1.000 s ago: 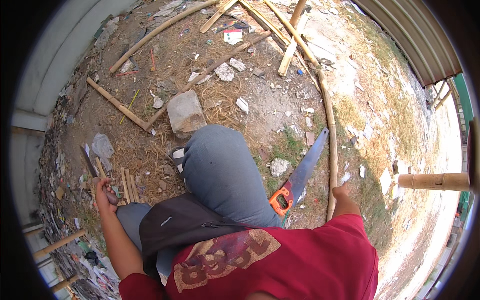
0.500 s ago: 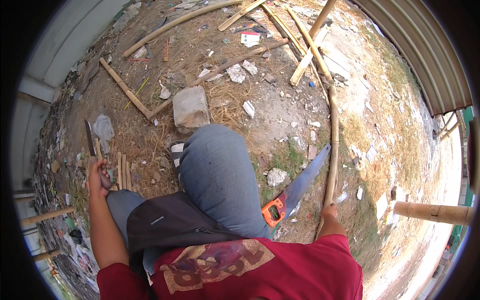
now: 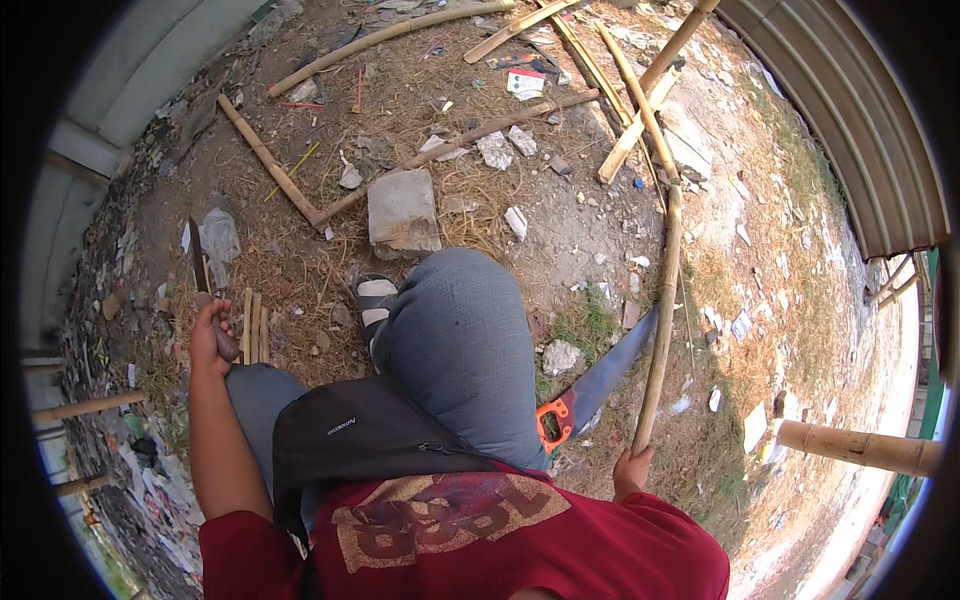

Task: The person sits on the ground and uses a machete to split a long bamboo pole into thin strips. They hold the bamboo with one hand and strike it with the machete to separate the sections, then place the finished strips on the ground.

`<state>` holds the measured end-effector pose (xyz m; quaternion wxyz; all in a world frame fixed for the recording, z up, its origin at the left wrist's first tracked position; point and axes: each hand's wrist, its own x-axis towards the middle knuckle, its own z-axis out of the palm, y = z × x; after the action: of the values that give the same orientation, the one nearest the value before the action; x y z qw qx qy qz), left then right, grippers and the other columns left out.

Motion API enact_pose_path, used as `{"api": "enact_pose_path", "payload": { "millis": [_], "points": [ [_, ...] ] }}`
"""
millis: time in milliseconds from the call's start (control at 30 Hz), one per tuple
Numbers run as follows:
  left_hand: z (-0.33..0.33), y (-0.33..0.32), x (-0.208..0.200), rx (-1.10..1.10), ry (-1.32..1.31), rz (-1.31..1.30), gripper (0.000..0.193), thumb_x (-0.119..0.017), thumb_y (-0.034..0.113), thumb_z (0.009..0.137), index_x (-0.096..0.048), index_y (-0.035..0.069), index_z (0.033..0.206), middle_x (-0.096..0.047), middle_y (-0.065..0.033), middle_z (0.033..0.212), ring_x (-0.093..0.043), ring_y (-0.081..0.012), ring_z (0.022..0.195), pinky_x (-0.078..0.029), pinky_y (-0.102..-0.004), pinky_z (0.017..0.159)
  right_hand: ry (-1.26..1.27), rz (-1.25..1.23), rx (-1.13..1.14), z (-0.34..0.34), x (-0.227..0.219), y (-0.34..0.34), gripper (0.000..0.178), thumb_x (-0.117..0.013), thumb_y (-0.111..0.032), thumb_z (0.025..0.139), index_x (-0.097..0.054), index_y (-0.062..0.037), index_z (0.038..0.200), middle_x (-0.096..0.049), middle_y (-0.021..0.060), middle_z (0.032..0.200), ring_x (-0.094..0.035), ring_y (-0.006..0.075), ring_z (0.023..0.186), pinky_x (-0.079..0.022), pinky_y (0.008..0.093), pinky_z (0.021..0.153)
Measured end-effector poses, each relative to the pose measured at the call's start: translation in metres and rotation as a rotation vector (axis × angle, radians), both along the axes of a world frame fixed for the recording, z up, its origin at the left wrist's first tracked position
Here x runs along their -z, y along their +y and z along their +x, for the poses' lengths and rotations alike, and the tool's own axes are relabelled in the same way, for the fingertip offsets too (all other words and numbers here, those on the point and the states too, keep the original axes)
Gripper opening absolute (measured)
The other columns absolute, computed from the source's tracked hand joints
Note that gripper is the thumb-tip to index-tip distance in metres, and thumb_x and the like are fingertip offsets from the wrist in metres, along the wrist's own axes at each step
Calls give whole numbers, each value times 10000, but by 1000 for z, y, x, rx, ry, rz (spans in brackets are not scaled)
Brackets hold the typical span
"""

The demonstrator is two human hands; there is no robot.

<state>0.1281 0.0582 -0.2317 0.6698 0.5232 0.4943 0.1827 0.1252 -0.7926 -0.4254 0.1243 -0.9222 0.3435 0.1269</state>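
Note:
My left hand (image 3: 207,348) is closed round the wooden handle of a knife (image 3: 197,258), its dark narrow blade pointing away from me. On the right, my right hand (image 3: 632,470) grips the near end of a long bamboo pole (image 3: 668,290). That pole runs forward to the cut bamboo at the far right. Beneath it lies a handsaw (image 3: 605,376) with an orange handle, the tip of its blade hidden by the pole. Several short split bamboo pieces (image 3: 256,325) rest on the ground just right of the knife.
A square concrete block (image 3: 402,210) sits ahead of my raised knee, with a thin pole (image 3: 465,135) behind it. More bamboo lengths (image 3: 390,42) lie farther off. A thick bamboo post (image 3: 860,447) juts in from the right. Corrugated sheeting (image 3: 850,110) stands far right; litter covers the ground.
My right hand has drawn the pole's near end leftward, so it now crosses over the saw blade's tip. My left hand still holds the knife, its blade now more upright in the picture.

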Motion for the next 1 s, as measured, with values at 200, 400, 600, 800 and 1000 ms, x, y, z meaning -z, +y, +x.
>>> {"api": "enact_pose_path", "payload": {
  "millis": [200,400,600,800,1000],
  "points": [
    [9,-13,-13,-2,-34,-10,235,-634,244,933,-617,77,1097,-650,12,953,-506,-71,643,-436,-245,560,-97,-73,-165,-3,-79,-5,514,-659,-286,872,-473,-67,1298,-652,266,1103,-621,475,1030,-488,542,865],
    [7,-12,-11,-16,-44,-44,234,-644,256,927,-634,77,1078,-665,14,965,-516,-67,639,-433,-237,554,-122,-35,-307,45,-104,22,536,-670,-313,870,-471,-90,1315,-657,243,1115,-620,462,1038,-493,533,863],
    [6,-5,-9,-15,-37,-49,314,-667,268,904,-642,51,1129,-652,-13,1012,-510,-88,662,-436,-261,567,-82,44,-414,93,-119,60,531,-685,-336,861,-494,-115,1304,-670,240,1092,-628,465,1018,-499,527,857],
    [9,-4,-6,-32,-41,-87,309,-674,276,904,-648,55,1119,-652,-14,1015,-512,-91,660,-446,-266,566,-26,46,-496,105,-132,98,537,-709,-338,836,-511,-109,1280,-684,256,1041,-648,463,987,-515,517,840],
    [12,-3,-7,-28,-51,-87,289,-673,278,915,-644,67,1110,-657,-2,1024,-513,-82,656,-447,-259,563,-61,70,-492,76,-147,88,553,-711,-321,813,-517,-101,1281,-679,259,1059,-651,467,974,-526,519,852]
  ]
}}
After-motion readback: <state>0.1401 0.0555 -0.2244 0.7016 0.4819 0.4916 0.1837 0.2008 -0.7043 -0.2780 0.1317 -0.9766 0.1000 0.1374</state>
